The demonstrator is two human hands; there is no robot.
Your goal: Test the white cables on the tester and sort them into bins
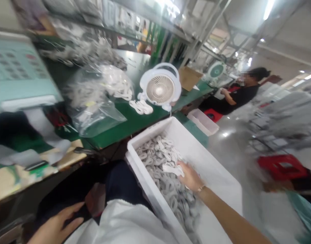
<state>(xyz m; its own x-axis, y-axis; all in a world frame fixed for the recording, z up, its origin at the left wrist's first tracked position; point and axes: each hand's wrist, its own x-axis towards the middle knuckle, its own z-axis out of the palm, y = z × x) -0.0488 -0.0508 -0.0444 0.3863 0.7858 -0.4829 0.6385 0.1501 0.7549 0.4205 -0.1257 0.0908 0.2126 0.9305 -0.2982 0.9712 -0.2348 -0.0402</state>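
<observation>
My right hand (191,177) reaches into a large white plastic bin (213,162), its fingers closed on a coiled white cable (172,168). Below it in the bin lie many more coiled cables (168,189), white and grey, heaped toward the near-left side. At the lower left, near my dark trousers, my left hand (60,222) has its thumb and fingers apart with nothing between them. A few white coiled cables (141,107) rest on the green table (112,130) in front of a small fan.
A white fan (160,88) and clear plastic bags (94,98) of cables stand on the table. To the left is a pale blue machine (18,67) with buttons. A translucent box (203,122) sits beyond the bin. Another person (243,91) sits farther back on the right.
</observation>
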